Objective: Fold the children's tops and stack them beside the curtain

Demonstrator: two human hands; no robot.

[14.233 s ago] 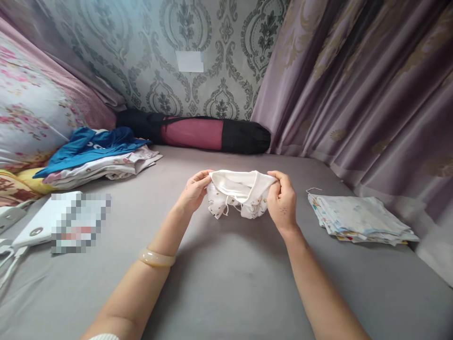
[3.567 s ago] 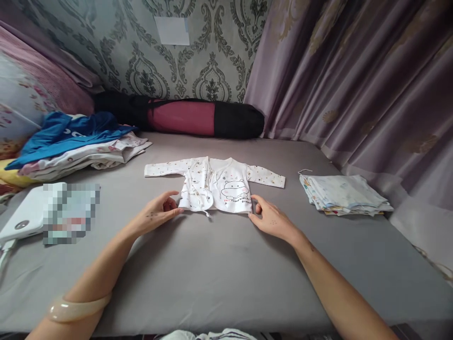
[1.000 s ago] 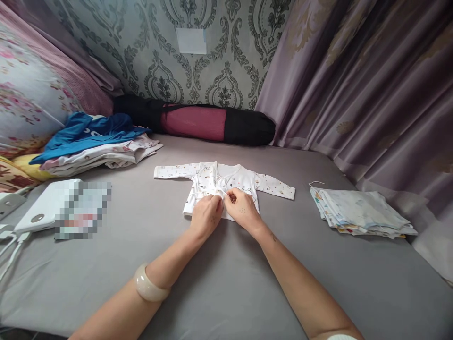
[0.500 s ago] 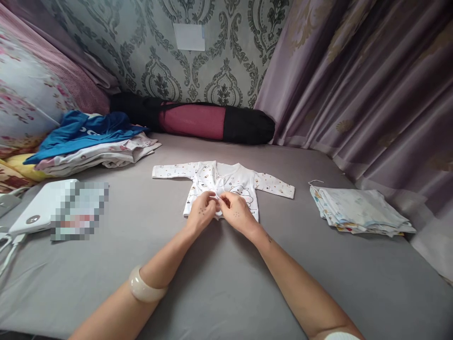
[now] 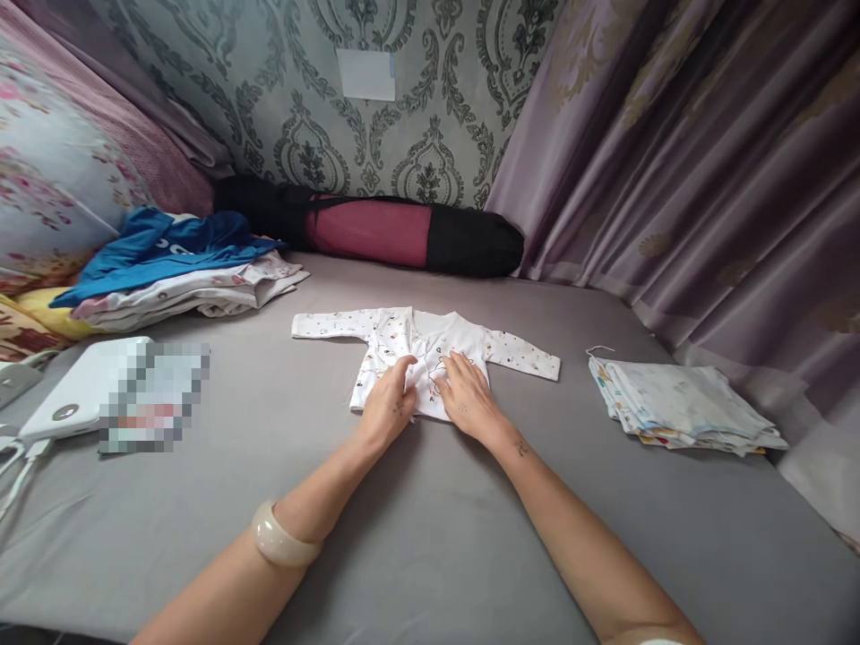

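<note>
A small white baby shirt (image 5: 430, 340) with a scattered print lies front up on the grey sheet, both sleeves spread outward. On its lower front rests my right hand (image 5: 468, 394), fingers stretched out and partly over the printed drawing. My left hand (image 5: 391, 394) is at the shirt's lower middle, thumb apart from the fingers; its fingertips are partly hidden behind the hand. Nothing is visibly gripped by either hand. A pale bangle (image 5: 283, 537) circles my left forearm.
Folded printed cloths (image 5: 685, 403) are stacked at the right. At the left lie a white device (image 5: 87, 385) with cables, a blurred packet (image 5: 158, 394), and a clothes pile topped by a blue garment (image 5: 175, 251). A black and red bag (image 5: 369, 231) lies along the wall.
Both hands were pinching together at the shirt's middle; now they have parted. My right hand has moved right and flattened onto the shirt, and my left hand has opened.
</note>
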